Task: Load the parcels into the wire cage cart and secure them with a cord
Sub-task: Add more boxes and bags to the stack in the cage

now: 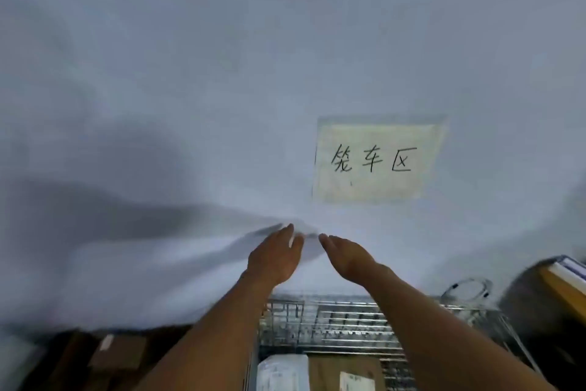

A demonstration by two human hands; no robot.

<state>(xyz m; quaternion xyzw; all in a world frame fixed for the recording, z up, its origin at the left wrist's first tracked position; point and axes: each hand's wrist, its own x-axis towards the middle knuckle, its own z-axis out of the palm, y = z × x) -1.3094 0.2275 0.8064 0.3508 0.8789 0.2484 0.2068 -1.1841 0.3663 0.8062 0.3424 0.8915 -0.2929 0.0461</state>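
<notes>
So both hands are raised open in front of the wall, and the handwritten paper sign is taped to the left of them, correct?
Not quite. In the head view the paper sign is taped up and to the right of the hands, not left. The left hand and right hand are raised open before the wall.

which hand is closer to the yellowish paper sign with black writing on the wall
The right hand. It is raised just below the yellowish paper sign with black handwriting, under its left part. The left hand is at about the same height but further to the left of the sign.

Head cam, facing wall close-up
</notes>
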